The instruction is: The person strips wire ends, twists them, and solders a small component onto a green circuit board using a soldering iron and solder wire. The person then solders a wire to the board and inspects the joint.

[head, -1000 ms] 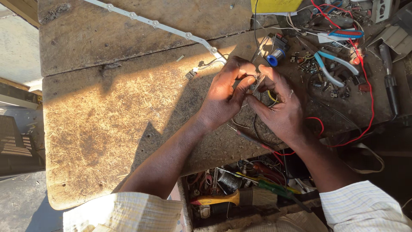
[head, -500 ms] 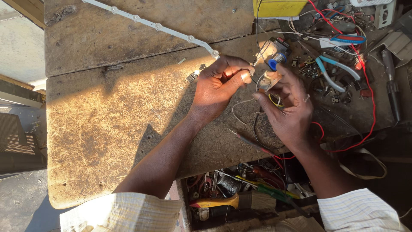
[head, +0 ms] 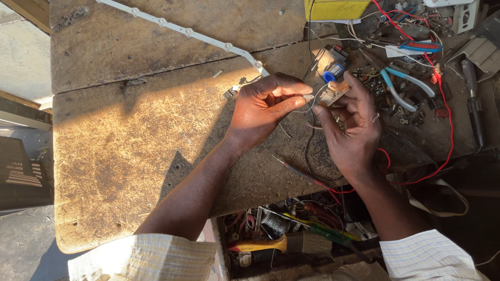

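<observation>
Both hands meet over a worn wooden workbench. My right hand holds a small circuit board between thumb and fingers. My left hand pinches a thin white wire right at the board's edge. Thin wires trail down from the board between the two hands. A small blue spool sits just above the board.
A long white light strip runs diagonally across the bench top. Blue-handled pliers, red wires, a screwdriver and small parts crowd the right side. A yellow box lies at the top. A red probe rests near the front edge; an open drawer of tools sits below.
Both hands have shifted slightly up and apart, and the left hand now pinches the wire at the board's edge instead of cupping over the right hand.
</observation>
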A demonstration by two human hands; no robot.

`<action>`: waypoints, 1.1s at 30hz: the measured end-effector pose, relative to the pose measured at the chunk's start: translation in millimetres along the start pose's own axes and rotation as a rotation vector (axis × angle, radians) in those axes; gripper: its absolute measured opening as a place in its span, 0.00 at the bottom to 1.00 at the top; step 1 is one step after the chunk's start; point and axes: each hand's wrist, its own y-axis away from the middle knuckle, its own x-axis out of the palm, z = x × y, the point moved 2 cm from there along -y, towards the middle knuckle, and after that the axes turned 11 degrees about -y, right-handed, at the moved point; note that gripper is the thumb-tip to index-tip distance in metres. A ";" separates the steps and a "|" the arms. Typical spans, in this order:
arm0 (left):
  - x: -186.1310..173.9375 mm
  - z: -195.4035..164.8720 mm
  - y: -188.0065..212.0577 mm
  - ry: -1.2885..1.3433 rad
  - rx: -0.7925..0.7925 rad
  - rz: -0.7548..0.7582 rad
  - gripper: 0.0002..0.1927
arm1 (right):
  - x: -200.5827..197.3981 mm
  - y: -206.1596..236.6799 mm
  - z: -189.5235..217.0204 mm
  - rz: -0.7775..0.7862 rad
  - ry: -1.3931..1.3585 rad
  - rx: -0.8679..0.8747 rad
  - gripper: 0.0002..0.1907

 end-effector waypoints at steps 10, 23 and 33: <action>-5.7 -3.6 0.5 0.127 0.045 -0.041 0.11 | 13.2 -11.6 15.6 0.139 0.684 -0.243 0.33; -3.1 -19.0 -1.8 -0.428 0.349 -0.021 0.10 | 4.6 -6.1 18.6 0.132 0.408 -0.270 0.14; -2.3 -14.2 -1.8 -0.246 0.247 0.044 0.11 | 2.1 -2.2 9.9 0.062 0.255 -0.107 0.09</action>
